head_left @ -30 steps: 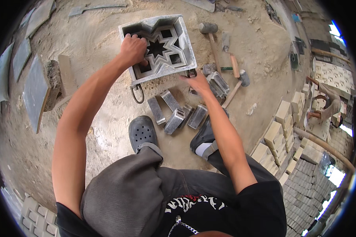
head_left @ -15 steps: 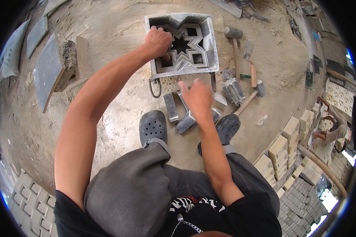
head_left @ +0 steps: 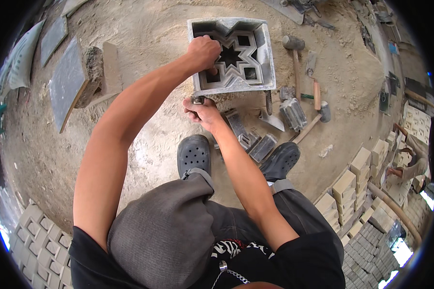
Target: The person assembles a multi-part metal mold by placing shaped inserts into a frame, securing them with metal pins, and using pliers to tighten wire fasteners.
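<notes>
A square grey metal mould (head_left: pixel 236 90) with a star-shaped insert and square openings lies on the ground beyond my feet. My left hand (head_left: pixel 205 52) grips it at its left side, with fingers curled over the inner ridges and thumb pointing down into a square opening. Just below its near left corner, my right hand (head_left: pixel 203 113) is closed around the metal handle (head_left: pixel 198 100) hanging there. A second handle (head_left: pixel 268 102) hangs at the near right corner. Loose metal blocks (head_left: pixel 263 147) lie between the mould and my right shoe.
Right of the mould lie a mallet (head_left: pixel 293 43), a smaller hammer (head_left: pixel 325 111), a trowel (head_left: pixel 317 94) and another metal block (head_left: pixel 292 114). Flat slabs (head_left: pixel 68 84) lean at the left. Stacked pale blocks (head_left: pixel 345 185) stand at the right, where another person (head_left: pixel 413 161) works.
My right hand has moved left and up from over the loose blocks and closed on the mould's near left handle. My left hand keeps its hold on the mould.
</notes>
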A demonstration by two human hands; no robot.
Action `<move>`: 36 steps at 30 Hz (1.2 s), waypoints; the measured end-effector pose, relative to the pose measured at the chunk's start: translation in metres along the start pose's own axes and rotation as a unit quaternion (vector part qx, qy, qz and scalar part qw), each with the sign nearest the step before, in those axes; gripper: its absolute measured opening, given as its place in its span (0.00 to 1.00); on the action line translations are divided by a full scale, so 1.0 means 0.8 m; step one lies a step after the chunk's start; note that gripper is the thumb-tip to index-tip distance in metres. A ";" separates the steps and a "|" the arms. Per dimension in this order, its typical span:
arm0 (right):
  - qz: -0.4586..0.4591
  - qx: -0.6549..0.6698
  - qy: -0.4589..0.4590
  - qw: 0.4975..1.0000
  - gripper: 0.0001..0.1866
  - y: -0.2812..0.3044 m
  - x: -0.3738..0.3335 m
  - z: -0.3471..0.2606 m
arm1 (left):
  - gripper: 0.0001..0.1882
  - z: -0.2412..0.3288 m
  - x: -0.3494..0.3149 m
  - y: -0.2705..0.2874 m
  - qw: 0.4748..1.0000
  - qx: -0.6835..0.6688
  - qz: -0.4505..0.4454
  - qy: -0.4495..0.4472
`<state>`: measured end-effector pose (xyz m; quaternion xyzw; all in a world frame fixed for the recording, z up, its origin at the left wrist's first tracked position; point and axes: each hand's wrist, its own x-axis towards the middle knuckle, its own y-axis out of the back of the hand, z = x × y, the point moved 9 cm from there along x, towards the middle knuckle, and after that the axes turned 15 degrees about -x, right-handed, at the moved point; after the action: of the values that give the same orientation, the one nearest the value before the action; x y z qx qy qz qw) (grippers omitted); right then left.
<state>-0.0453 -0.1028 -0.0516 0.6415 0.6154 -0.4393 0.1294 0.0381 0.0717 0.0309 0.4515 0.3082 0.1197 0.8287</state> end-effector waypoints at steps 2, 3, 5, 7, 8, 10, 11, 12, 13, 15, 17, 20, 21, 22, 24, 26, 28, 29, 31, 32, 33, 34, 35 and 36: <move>0.037 -0.032 -0.006 0.999 0.16 0.003 -0.002 0.002 | 0.38 -0.005 0.002 -0.005 1.000 0.005 0.001 0.000; 0.057 -0.046 -0.009 0.997 0.15 0.005 -0.004 0.002 | 0.38 -0.004 0.002 -0.004 1.000 0.003 0.000 0.004; 0.124 -0.118 0.005 0.985 0.14 0.012 -0.004 -0.003 | 0.38 -0.001 0.001 -0.001 1.000 0.001 -0.003 0.015; 0.090 -0.082 -0.020 0.992 0.13 0.011 -0.004 0.005 | 0.38 0.000 0.001 0.000 1.000 0.003 -0.012 0.009; 0.019 -0.009 -0.052 0.998 0.13 0.010 -0.004 0.012 | 0.38 0.000 0.000 0.000 1.000 0.005 -0.017 0.007; -0.108 0.089 -0.066 0.988 0.14 -0.004 0.007 0.008 | 0.38 0.004 -0.001 0.005 1.000 0.009 -0.014 0.009; -0.107 0.081 -0.074 0.988 0.14 0.000 0.016 0.009 | 0.39 0.006 0.000 0.007 1.000 0.011 -0.012 0.010; -0.109 0.073 -0.084 0.988 0.15 -0.001 0.021 0.010 | 0.39 0.004 0.000 0.006 1.000 0.011 -0.012 0.012; -0.110 0.066 -0.094 0.987 0.15 -0.002 0.024 0.009 | 0.39 0.002 0.001 0.004 1.000 0.010 -0.011 0.013; -0.218 0.073 -0.064 0.971 0.21 -0.017 0.029 0.014 | 0.39 0.000 0.002 0.002 1.000 0.019 -0.009 0.012; -0.207 0.082 -0.075 0.972 0.24 -0.022 0.023 0.012 | 0.37 0.002 0.001 0.001 0.999 0.037 -0.007 0.008; -0.109 0.012 -0.054 0.992 0.27 -0.019 0.010 0.002 | 0.38 0.003 -0.003 0.004 0.999 0.029 -0.012 0.016; -0.078 -0.011 -0.046 0.996 0.27 -0.016 0.007 -0.004 | 0.39 0.003 -0.003 0.006 0.999 0.029 -0.008 0.015; -0.094 -0.023 -0.041 0.994 0.24 -0.004 0.021 0.009 | 0.39 0.006 -0.001 0.006 0.999 0.030 -0.005 0.011; 0.248 -0.362 0.115 0.891 0.23 0.039 0.042 0.002 | 0.40 0.008 0.006 0.007 1.000 0.028 -0.002 0.006; 0.253 -0.390 -0.034 0.884 0.30 0.028 0.012 -0.008 | 0.41 -0.002 0.000 -0.001 1.000 0.009 -0.009 0.012; 0.228 -0.403 -0.031 0.886 0.30 0.024 0.007 -0.016 | 0.40 -0.002 -0.002 -0.001 1.000 0.009 -0.002 0.022; 0.213 -0.410 -0.030 0.887 0.30 0.023 0.009 -0.019 | 0.40 -0.003 0.001 -0.001 1.000 0.009 0.001 0.029; 0.223 -0.337 0.011 0.915 0.34 0.023 0.003 -0.020 | 0.37 -0.001 0.007 -0.008 0.999 0.014 -0.032 0.035; 0.234 -0.314 0.027 0.920 0.33 0.023 0.001 -0.012 | 0.36 0.000 0.012 -0.017 0.998 0.015 -0.058 0.035; 0.243 -0.292 0.045 0.924 0.33 0.022 -0.003 -0.011 | 0.35 0.001 0.014 -0.023 0.996 0.017 -0.084 0.037; 0.227 -0.307 0.030 0.924 0.32 0.023 -0.003 -0.006 | 0.34 0.003 0.016 -0.025 0.996 0.018 -0.081 0.034; 0.211 -0.321 0.016 0.923 0.32 0.026 -0.005 -0.002 | 0.33 0.005 0.018 -0.027 0.996 0.019 -0.078 0.032; 0.196 -0.334 0.003 0.922 0.31 0.029 -0.006 0.000 | 0.31 0.006 0.022 -0.027 0.997 0.022 -0.074 0.027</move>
<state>-0.0232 -0.1111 -0.0566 0.6703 0.5886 -0.1719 0.4180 0.0532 0.0650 0.0077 0.4417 0.3659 0.0637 0.8166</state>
